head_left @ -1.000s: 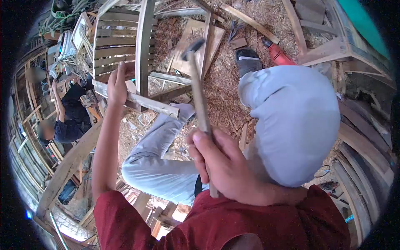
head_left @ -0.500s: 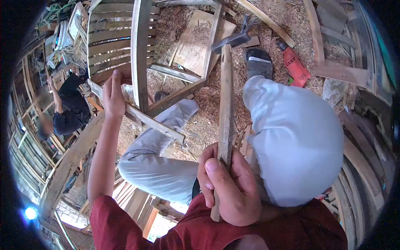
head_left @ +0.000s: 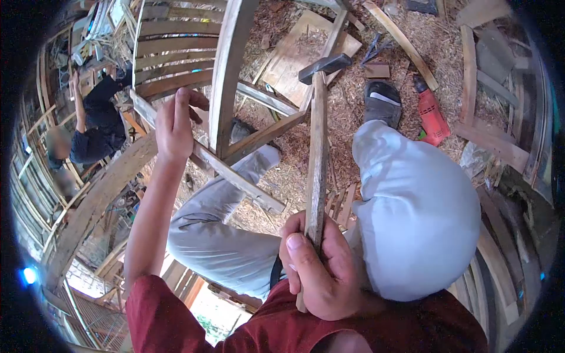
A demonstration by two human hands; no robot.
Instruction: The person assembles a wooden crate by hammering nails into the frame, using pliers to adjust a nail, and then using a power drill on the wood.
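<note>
My right hand [head_left: 321, 265] is closed around the wooden handle of a hammer [head_left: 318, 147], held upright in front of my chest with its dark metal head [head_left: 325, 67] at the top. Out to the left, my left hand [head_left: 176, 126] grips a narrow wooden strip [head_left: 241, 181] with bent fingers; part of the grip is hidden behind the hand. The strip slants across the corner of a wooden frame [head_left: 229, 76] that has a thick upright post and a row of slats [head_left: 176, 56].
A red power tool [head_left: 433, 116] lies on the shaving-covered ground beyond my right knee, near my sandalled foot [head_left: 382, 103]. A plywood sheet [head_left: 306, 50] lies behind the frame. Planks [head_left: 497, 265] line the right side. Another person [head_left: 97, 123] in dark clothes is at the left.
The frame and the strip, with my left hand on it, appear farther right as the view shifts. The hammer stays upright in my right hand, nearly unmoved.
</note>
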